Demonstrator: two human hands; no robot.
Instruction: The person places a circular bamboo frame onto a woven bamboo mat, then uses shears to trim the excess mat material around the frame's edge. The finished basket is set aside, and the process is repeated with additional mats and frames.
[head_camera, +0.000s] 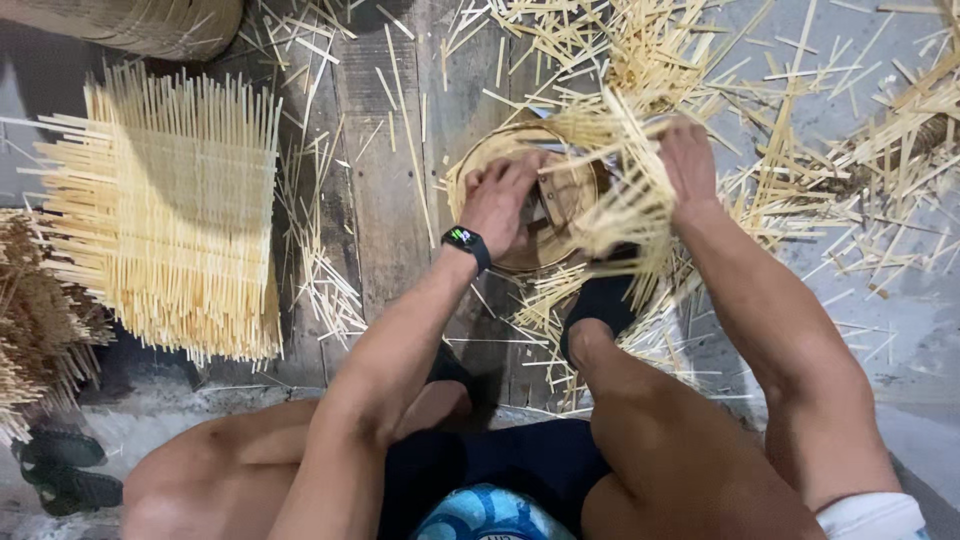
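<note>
Knees bare and bent at frame bottom, dark shorts between; sock-clad foot (598, 305) planted against the near edge of the work, probably as a brace to stop it sliding.

Left hand (497, 200), black smartwatch (466, 240) on the wrist, pressed down on the round woven bamboo base (560, 195). Fingers curled and close together, tips gripping the base near its centre, apparently pinning it flat. Base sits on a wooden plank (385, 190), straight ahead of the knees, touching the foot side.

Right hand (688, 160) at the base's right rim, fingers closed around a sheaf of thin bamboo strips (625, 170). Exact fingertip position hidden by the strips. Strips fan up and outward from the rim, held bunched, likely to keep them upright and ordered.

Loose bamboo splints (840, 170) scattered over plank and grey floor, right and beyond, within arm's reach.

Left of the plank: flat stacked mat of cut splints (165, 210), laid crosswise in layers, well apart from the hands. Rougher brown bundle (35, 320) beside it at far left edge. Dark sandals (60, 470) at bottom left.

Far top left: curved side of a woven basket (150, 25), partly out of frame.

No packages, labels or signs visible; only marking-like item is the lit watch face.
</note>
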